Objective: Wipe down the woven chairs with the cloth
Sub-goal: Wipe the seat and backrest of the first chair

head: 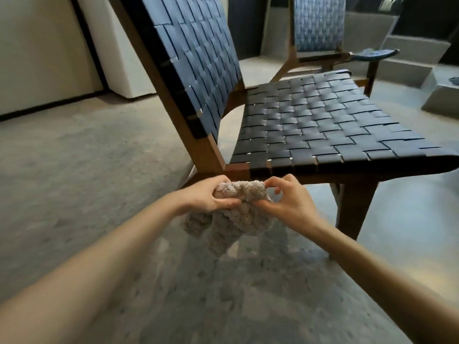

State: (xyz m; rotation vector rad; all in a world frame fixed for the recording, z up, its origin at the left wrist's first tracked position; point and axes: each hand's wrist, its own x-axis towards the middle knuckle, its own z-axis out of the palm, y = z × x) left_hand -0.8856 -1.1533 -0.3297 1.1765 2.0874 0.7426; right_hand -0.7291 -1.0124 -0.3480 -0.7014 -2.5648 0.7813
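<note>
1. Head view: saw the cloth (233, 214) held up in the air, low down and just in front of the near chair (310, 120), close to the corner of its wood frame (237, 170). Could not tell if touching the frame or not.
2. Looked like the getting-ready step: fixing the cloth before a wipe.
3. Was best to fold the fluffy cloth into a thick, flat pad first, to keep loose ends off the floor (74, 170).
4. Then needed to press the pad flat on the seat (347, 135) and rub along the dark strips, row by row, from the back to the front edge.
5. Needed soft pushes into the little gaps in the weave, good hiding spots for dust.
6. Had to save a clean side for the backrest (198, 58) and for the far chair (319, 23) behind.
7. Gripped the left part of the cloth with the left hand (206, 197), fingers curled over it and thumb pressed in.
8. Pinched the top right edge with the right hand (290, 202), using thumb and fingertips, other fingers loosely bent.
9. Reached both bare arms forward and down, hands close together, with most of the cloth hanging in a bunch below.
</note>
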